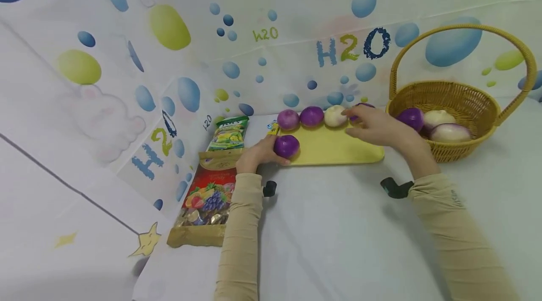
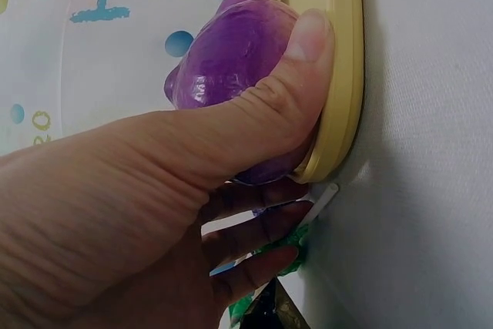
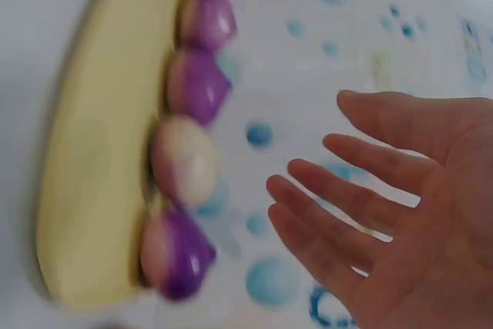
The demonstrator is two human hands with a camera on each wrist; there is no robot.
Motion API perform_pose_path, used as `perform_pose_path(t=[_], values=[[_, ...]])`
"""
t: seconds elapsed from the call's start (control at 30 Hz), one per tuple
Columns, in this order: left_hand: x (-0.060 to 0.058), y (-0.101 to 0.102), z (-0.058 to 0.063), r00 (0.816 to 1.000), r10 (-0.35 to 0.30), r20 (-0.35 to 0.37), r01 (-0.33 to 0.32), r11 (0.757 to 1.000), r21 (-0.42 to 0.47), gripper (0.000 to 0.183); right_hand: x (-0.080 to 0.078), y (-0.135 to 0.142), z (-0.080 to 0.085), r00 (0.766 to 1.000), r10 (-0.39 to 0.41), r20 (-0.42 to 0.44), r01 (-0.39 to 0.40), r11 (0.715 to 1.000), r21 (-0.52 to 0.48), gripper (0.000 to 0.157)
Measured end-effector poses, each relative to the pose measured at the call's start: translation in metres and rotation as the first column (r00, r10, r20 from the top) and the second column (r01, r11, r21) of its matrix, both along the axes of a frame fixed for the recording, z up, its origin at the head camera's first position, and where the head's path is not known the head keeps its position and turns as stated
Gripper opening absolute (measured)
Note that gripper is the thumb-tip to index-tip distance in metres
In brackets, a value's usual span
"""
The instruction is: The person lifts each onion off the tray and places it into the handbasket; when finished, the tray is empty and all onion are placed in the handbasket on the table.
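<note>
A glossy purple onion [image 1: 287, 146] sits at the front left corner of a yellow board [image 1: 334, 148]. The left hand [image 1: 263, 153] holds it, thumb [image 2: 281, 86] across its front in the left wrist view; the other fingers are partly hidden behind it. Along the board's back edge stand a pinkish-purple onion [image 1: 288, 120], a purple onion [image 1: 312, 116], a whitish onion [image 1: 335, 116] and another purple onion [image 3: 179, 256]. In the head view the right hand [image 1: 374, 124] partly covers that last one. The right wrist view shows this hand with fingers spread, holding nothing.
To the right stands a wicker basket [image 1: 455, 154] with a tall handle, holding a purple onion [image 1: 410, 119] and whitish ones. Left of the board lie a green packet [image 1: 230, 132] and a red candy bag [image 1: 209, 197]. A patterned sheet covers the walls behind and at left.
</note>
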State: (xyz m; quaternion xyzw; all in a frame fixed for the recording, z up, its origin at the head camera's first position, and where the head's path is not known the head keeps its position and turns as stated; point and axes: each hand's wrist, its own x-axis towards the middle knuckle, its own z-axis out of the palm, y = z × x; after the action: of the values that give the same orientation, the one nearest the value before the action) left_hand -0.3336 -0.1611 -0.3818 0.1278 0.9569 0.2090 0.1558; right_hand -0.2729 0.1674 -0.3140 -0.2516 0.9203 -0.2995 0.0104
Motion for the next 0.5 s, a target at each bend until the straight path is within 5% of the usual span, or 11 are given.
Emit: perform_pose_path(t=[0.23,0.5], values=[[-0.003,0.003,0.005,1.000,0.000,-0.010,0.000,1.000,0.008,0.088,-0.010,-0.075,-0.023,0.993,0.114,-0.004,-0.114,0.993,-0.017,0.054],[-0.002,-0.002,0.002,1.000,-0.004,0.009,0.004,1.000,-0.014,0.088,-0.031,-0.140,-0.056,0.999,0.030,0.034,-0.026,0.995,-0.097,0.065]])
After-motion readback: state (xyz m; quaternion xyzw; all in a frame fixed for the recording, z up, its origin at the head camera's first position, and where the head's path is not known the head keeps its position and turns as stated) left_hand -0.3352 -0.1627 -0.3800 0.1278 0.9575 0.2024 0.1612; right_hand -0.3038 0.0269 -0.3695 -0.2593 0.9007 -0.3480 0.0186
